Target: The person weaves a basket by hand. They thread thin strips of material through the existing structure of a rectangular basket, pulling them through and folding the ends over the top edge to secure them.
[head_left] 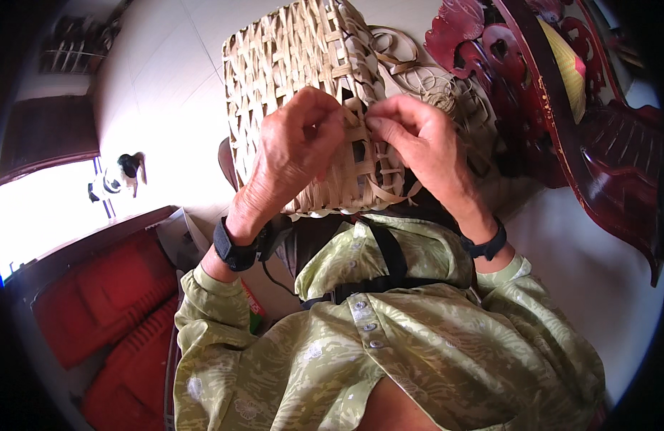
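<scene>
The basket stood before the person's torso, the left hand and the right hand side by side at its near right part. Loose strips lay just right of the basket, between it and a chair. Well left of the basket, an animal was on the floor.

Carved red chair; dog, apparently (black and white).

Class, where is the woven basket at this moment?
The woven basket is at the upper centre of the head view, with the left hand and right hand at it, left of the carved dark-red wooden furniture.
</scene>
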Action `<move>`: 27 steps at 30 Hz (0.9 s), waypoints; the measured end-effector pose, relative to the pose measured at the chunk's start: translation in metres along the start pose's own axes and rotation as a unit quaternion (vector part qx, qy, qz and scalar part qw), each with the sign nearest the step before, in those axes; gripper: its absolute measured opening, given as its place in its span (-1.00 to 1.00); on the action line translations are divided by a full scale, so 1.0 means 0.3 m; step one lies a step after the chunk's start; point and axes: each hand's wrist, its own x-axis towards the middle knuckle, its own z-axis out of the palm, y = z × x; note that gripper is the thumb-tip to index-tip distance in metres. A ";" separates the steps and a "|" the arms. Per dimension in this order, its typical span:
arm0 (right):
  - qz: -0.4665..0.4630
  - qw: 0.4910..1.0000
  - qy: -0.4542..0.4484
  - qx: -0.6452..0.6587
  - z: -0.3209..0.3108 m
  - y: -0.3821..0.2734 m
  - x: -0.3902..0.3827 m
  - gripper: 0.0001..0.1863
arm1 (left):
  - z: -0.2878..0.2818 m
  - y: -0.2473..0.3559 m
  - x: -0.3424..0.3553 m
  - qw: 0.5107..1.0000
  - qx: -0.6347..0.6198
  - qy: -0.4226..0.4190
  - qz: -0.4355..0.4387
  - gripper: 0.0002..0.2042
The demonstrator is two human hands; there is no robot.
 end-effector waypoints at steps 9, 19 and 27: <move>-0.308 0.871 0.123 -0.363 0.075 -0.068 0.041 -0.88 | -0.054 -0.029 0.004 0.988 -0.156 -0.008 -0.007 -0.82; -0.029 0.997 -0.054 -0.053 0.017 -0.236 0.106 -0.77 | -0.294 -0.335 0.029 0.982 -0.013 0.183 -0.050 -0.31; -0.034 0.993 -0.069 -0.087 0.019 -0.281 0.076 -0.76 | -0.260 -0.337 0.027 0.951 -0.155 0.266 -0.017 -0.65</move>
